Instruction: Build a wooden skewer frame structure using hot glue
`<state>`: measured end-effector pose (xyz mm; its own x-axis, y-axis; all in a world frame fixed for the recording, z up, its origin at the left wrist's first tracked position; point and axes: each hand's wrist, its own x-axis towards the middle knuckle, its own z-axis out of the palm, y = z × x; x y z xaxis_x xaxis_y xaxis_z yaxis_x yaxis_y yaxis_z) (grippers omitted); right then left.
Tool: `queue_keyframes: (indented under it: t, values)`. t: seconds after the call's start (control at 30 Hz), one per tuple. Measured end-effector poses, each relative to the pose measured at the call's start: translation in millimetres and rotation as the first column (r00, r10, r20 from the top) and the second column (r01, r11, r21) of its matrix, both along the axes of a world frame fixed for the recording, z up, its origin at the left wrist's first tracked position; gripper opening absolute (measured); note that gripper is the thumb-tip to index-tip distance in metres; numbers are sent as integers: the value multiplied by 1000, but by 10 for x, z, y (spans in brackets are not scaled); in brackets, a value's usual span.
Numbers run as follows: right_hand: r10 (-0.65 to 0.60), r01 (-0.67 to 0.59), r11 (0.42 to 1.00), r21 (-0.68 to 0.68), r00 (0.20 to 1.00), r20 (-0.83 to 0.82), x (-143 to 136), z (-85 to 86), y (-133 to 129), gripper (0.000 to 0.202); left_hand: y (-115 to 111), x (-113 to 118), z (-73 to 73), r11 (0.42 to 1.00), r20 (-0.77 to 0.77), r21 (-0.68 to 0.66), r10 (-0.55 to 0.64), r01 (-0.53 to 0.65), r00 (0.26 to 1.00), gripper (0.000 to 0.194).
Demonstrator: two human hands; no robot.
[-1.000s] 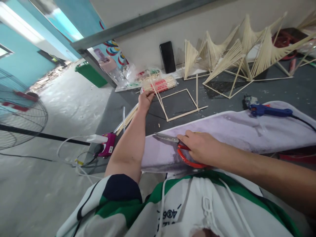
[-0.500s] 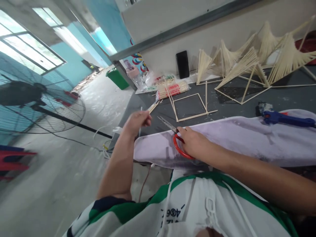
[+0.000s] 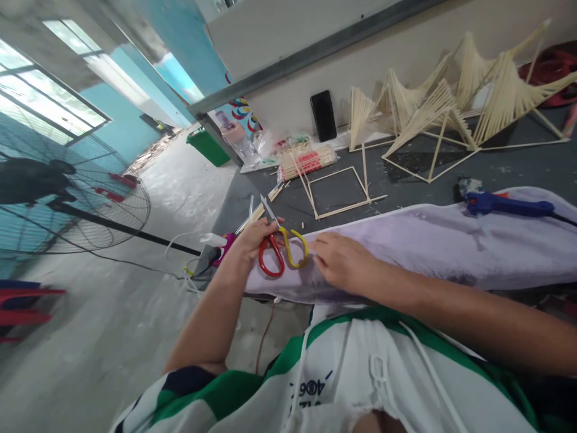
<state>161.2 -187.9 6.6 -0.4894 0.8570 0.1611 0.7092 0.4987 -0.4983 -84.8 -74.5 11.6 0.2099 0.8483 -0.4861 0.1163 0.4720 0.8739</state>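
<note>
Scissors [image 3: 271,255] with one red and one yellow handle are in my left hand [image 3: 256,239], whose fingers close around them near the pivot; the blades point away from me. Thin sticks [image 3: 256,215] lie just beyond that hand. My right hand [image 3: 340,258] rests over the pale purple cloth [image 3: 406,240], right of the yellow handle, apart from it, fingers loosely bent with nothing seen in them. Beyond the hands, a square stick frame [image 3: 342,210] with upright sticks stands on the dark table [image 3: 288,210].
Packed sticks [image 3: 311,162] and a phone [image 3: 323,116] are at the back. Fan-shaped stick structures [image 3: 433,120] stand at the right rear. A blue glue gun [image 3: 509,204] lies on the cloth's right part. A large fan [image 3: 36,180] is at far left.
The scissors have passed from my right hand to my left and moved left. My right hand has let go of them. The view has shifted slightly.
</note>
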Motion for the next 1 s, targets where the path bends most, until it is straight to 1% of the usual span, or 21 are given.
queue_keyframes:
  t: [0.07, 0.17, 0.23, 0.27, 0.33, 0.37, 0.4, 0.43, 0.47, 0.5, 0.53, 0.57, 0.6, 0.63, 0.67, 0.7, 0.73, 0.8, 0.87, 0.93, 1.0]
  values:
    - [-81, 80, 997, 9, 996, 48, 263, -83, 106, 29, 224, -146, 13, 995, -50, -76, -68, 64, 996, 33]
    - [-251, 253, 968, -1, 960, 121, 681, -179, 338, 28, 459, -233, -15, 983, -96, -158, -113, 97, 989, 26]
    - [-376, 378, 926, 14, 917, 132, 938, -189, 480, 26, 559, -231, -32, 979, -136, -171, -138, 114, 981, 24]
    - [-447, 446, 894, 36, 886, 121, 1051, -182, 540, 25, 597, -222, -27, 977, -175, -164, -163, 135, 971, 23]
    - [-546, 542, 838, 72, 832, 96, 1240, -162, 642, 24, 655, -188, 24, 969, -340, -137, -241, 205, 909, 22]
    - [-577, 571, 816, 85, 812, 86, 1315, -158, 692, 25, 674, -158, 71, 962, -473, -113, -272, 249, 838, 22]
    - [-596, 590, 802, 92, 798, 83, 1378, -163, 745, 27, 684, -115, 127, 953, -637, -81, -275, 292, 721, 21]
    - [-606, 599, 795, 94, 790, 91, 1432, -176, 805, 31, 682, -55, 189, 941, -785, -17, -222, 338, 578, 19]
    - [-608, 601, 794, 89, 786, 110, 1479, -199, 872, 35, 669, 26, 249, 914, -897, 73, -115, 400, 427, 16]
    - [-602, 597, 798, 77, 786, 140, 1521, -229, 947, 37, 642, 128, 302, 869, -952, 146, -7, 473, 305, 14]
    - [-587, 587, 807, 61, 790, 176, 1559, -265, 1027, 39, 605, 252, 341, 809, -966, 196, 62, 555, 251, 13]
    - [-567, 573, 818, 39, 795, 214, 1595, -303, 1107, 41, 561, 393, 361, 751, -963, 238, 102, 616, 249, 15]
    - [-543, 558, 830, 15, 801, 250, 1629, -342, 1184, 41, 513, 546, 362, 680, -949, 290, 113, 674, 294, 18]
    - [-516, 541, 841, -12, 809, 283, 1661, -379, 1253, 40, 466, 704, 341, 605, -938, 313, 74, 732, 340, 21]
    - [-486, 520, 853, -36, 818, 309, 1688, -414, 1309, 39, 425, 860, 302, 528, -929, 329, 34, 783, 367, 23]
    - [-456, 497, 866, -52, 829, 324, 1711, -445, 1350, 38, 391, 1006, 247, 467, -932, 322, 4, 824, 362, 24]
    - [-430, 473, 879, -61, 840, 332, 1727, -473, 1375, 36, 368, 1136, 179, 422, -936, 320, 5, 848, 351, 24]
    - [-393, 436, 898, -62, 856, 335, 1737, -519, 1383, 32, 349, 1330, 28, 362, -952, 278, -23, 890, 306, 25]
    - [-384, 427, 902, -60, 858, 340, 1723, -547, 1357, 29, 352, 1432, -117, 317, -961, 243, -48, 917, 272, 25]
    - [-380, 426, 903, -60, 856, 351, 1702, -555, 1327, 27, 358, 1463, -230, 287, -963, 240, -51, 927, 265, 23]
    - [-376, 420, 906, -55, 858, 350, 1687, -541, 1307, 23, 356, 1462, -301, 281, -961, 252, -42, 926, 275, 21]
